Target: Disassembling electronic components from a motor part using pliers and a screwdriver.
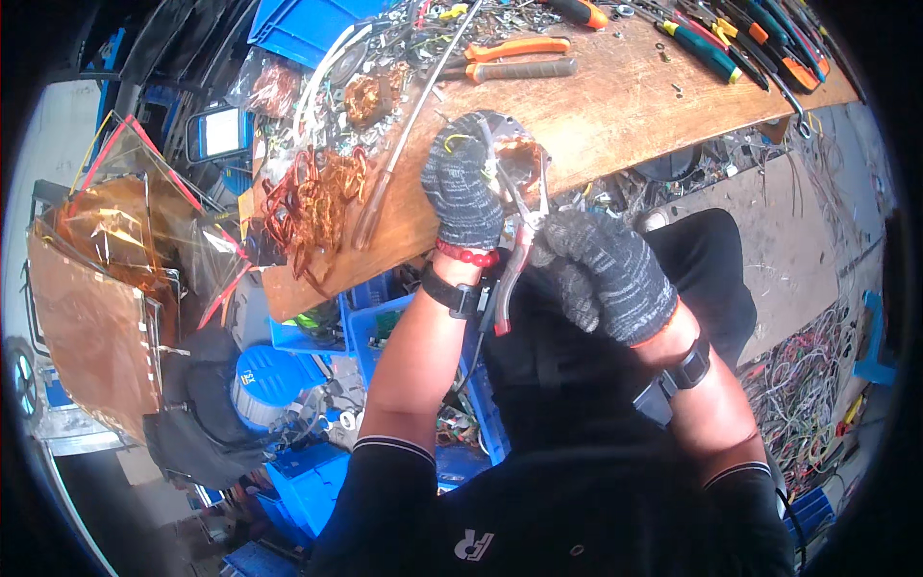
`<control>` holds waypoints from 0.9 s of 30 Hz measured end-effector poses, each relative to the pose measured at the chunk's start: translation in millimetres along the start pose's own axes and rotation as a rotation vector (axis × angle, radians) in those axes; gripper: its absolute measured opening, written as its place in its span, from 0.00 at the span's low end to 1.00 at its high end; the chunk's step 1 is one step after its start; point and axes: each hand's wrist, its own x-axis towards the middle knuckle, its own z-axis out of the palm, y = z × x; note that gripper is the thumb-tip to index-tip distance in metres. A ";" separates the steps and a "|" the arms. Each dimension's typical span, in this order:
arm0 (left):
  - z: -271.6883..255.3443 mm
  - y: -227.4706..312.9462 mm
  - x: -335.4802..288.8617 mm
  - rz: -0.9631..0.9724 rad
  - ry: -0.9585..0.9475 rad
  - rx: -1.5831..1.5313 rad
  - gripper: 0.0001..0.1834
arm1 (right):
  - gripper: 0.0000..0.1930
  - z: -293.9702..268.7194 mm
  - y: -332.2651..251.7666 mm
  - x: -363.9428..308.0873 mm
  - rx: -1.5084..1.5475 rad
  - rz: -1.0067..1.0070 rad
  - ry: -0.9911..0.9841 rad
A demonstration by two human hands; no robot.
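Observation:
My left hand (464,183), in a grey knit glove, is closed around a round metal part with copper winding (524,159), held over the front edge of the workbench. Pliers with red-and-grey handles (514,274) reach up to this part, their jaws against its near side. My right hand (611,274), gloved likewise, has its fingers curled at the pliers; one handle is by its fingertips, and the other slants down, spread apart from it. A short yellow-green wire (456,141) shows by my left fingers.
On the wooden workbench (615,106) lie orange-handled pliers (519,60), a long screwdriver (375,207), a heap of copper wire (322,207) and scraps. Several tools, including a green-handled one (707,53), lie at the far right. Blue bins (365,317) stand below; loose wires (803,413) cover the right floor.

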 end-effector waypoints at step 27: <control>-21.3 1.9 -5.1 -0.163 -0.114 0.042 0.18 | 0.09 23.9 32.9 2.7 -0.092 -0.230 0.154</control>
